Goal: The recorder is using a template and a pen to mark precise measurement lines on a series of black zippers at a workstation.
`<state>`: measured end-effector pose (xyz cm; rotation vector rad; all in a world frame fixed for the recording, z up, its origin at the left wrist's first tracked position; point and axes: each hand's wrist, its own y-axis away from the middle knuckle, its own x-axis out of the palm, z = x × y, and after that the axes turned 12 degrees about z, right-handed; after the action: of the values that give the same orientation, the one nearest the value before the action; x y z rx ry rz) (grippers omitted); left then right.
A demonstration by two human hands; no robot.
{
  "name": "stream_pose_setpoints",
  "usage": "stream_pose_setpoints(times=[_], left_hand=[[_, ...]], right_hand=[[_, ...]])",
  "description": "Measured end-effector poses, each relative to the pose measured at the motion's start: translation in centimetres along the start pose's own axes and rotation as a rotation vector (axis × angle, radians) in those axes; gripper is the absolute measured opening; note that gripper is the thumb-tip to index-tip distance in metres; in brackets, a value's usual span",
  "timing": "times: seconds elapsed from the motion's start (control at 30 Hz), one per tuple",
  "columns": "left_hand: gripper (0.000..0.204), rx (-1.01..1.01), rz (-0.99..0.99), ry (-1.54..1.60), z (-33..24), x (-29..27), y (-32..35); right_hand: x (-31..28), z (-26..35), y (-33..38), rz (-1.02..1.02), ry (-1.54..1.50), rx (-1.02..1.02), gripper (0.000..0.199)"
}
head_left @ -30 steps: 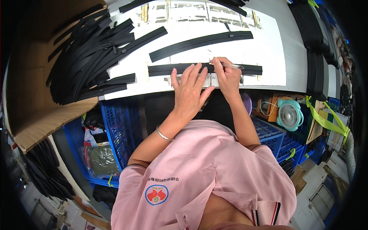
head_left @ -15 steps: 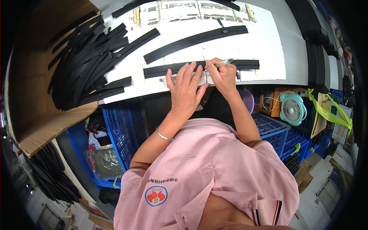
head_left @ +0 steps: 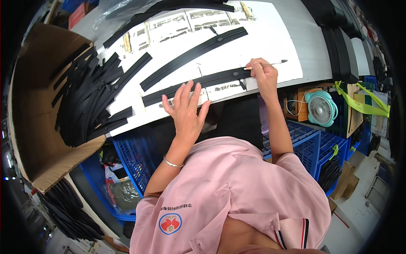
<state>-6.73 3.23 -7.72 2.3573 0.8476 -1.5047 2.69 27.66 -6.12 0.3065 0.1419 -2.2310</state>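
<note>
A black zipper [head_left: 218,78] lies stretched slantwise along the near edge of a white board [head_left: 275,36], its slider and pull close to the right end. My left hand [head_left: 186,115] rests with fingers spread, the fingertips on the zipper's left half. My right hand [head_left: 266,80] is closed round a slim pen [head_left: 277,63], whose pale tip points left at the zipper's right end; the fingers hide part of its shaft. A second black zipper [head_left: 186,56] lies farther back on the board, roughly parallel to the first.
On the left, a heap of black zippers [head_left: 91,91] spills from an open cardboard box [head_left: 34,76]. More black strips [head_left: 169,6] lie at the back beside clear plastic. Blue crates [head_left: 133,154] stand below the table edge. To the right is a small turquoise fan [head_left: 322,109].
My right hand has moved right along the zipper with the pen, away from my left hand. My left hand has shifted slightly left. The whole view has also shifted.
</note>
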Motion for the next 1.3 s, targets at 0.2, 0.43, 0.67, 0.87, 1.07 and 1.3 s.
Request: stream_pose_setpoints(times=[0.2, 0.43, 0.67, 0.87, 1.07, 1.3], left_hand=[[0.048, -0.001, -0.037, 0.071, -2.9, 0.5, -2.2], [0.016, 0.125, -0.125, 0.263, -6.3, 3.4, -8.0], [0.010, 0.052, -0.123, 0.267, -6.8, 4.4, -8.8], [0.011, 0.019, -0.140, 0.240, -7.1, 4.7, -8.9], [0.013, 0.003, -0.162, 0.240, -7.3, 4.9, -8.8], [0.014, 0.000, -0.185, 0.231, -7.1, 4.7, -8.6]], right_hand=[[0.4, -1.1, 0.1, 0.006, 0.017, -0.087, 0.021], [0.6, -0.9, -0.1, 0.016, 0.096, -0.103, 0.022], [0.6, -1.5, -0.2, 0.018, 0.250, -0.144, 0.018], [0.6, -1.7, -0.1, -0.026, 0.245, -0.230, 0.017], [-0.2, -2.4, 0.0, 0.076, 0.180, -0.237, 0.017], [0.2, -1.8, -0.2, 0.120, 0.310, -0.324, 0.016]])
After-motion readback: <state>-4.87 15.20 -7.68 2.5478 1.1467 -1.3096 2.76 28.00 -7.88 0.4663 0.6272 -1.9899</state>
